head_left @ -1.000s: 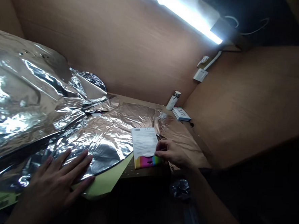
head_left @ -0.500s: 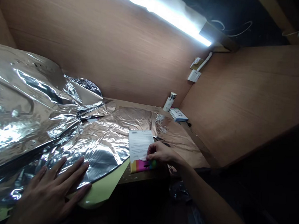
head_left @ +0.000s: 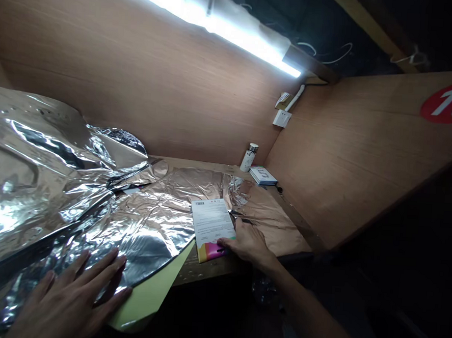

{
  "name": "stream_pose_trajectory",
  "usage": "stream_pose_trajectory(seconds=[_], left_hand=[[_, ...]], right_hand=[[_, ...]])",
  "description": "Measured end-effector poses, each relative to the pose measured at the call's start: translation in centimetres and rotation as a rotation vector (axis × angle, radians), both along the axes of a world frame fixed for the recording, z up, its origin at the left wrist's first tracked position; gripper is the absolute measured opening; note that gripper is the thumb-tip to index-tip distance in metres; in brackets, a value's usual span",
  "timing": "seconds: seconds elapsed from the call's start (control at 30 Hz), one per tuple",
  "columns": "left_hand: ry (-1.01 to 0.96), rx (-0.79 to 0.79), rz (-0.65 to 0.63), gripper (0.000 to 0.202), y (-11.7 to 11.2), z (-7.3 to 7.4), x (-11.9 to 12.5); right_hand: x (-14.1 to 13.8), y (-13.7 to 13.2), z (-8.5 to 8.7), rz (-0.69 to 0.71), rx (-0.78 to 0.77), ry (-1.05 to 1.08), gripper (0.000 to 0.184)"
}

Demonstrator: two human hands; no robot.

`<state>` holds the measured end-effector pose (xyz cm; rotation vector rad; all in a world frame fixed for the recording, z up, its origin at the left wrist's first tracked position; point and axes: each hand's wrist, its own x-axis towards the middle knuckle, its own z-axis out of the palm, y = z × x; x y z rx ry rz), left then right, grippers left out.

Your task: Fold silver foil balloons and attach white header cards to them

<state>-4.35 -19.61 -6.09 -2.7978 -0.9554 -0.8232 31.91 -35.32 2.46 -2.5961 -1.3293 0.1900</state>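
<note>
A white card packet with printed text, a barcode and a bright multicoloured lower end lies flat at the table's front edge. My right hand is over its right side, thumb on the coloured end and the other fingers apart from the thumb, partly hidden. By those fingertips lies a small dark tool with a shiny tip, its kind unclear. My left hand rests spread and flat on a large silvery foil sheet. Pale yellow-green backing shows under the foil's edge.
Crumpled reflective film is heaped at the left. A white bottle with a silver cap and a flat boxed stack stand in the back right corner. Brown wrinkled sheeting covers the table's right side. Wooden panels enclose the back and right.
My right hand has opened from a pinch over the card packet and shifted its fingers right toward the dark tool. My left hand stays flat on the foil. The view has turned right.
</note>
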Motion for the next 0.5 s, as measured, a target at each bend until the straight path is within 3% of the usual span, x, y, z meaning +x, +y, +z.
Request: stream_pose_trajectory(seconds=[0.07,0.17,0.23,0.3,0.4,0.5], left_hand=[[0.101,0.055,0.064,0.044,-2.0,2.7,2.6],[0.13,0.032,-0.089,0.052,-6.6,5.9,9.0],[0.12,0.015,-0.232,0.067,-9.4,6.2,13.3],[0.094,0.041,-0.296,0.069,-11.0,5.3,16.2],[0.002,0.059,-0.397,0.058,-11.0,3.7,16.2],[-0.155,-0.175,-0.397,0.051,-9.4,4.0,13.2]], right_hand=[[0.6,0.0,-0.6,-0.012,0.054,0.104,0.073],[0.8,-0.3,-1.7,0.042,0.283,0.412,0.066],[0.0,-1.1,-2.1,0.126,0.457,0.733,0.055],[-1.0,-2.3,-2.1,0.15,0.55,1.012,0.049],[-2.1,-4.9,-1.3,0.116,0.561,1.232,0.047],[-1.9,-7.7,-0.5,0.061,0.75,1.095,0.053]])
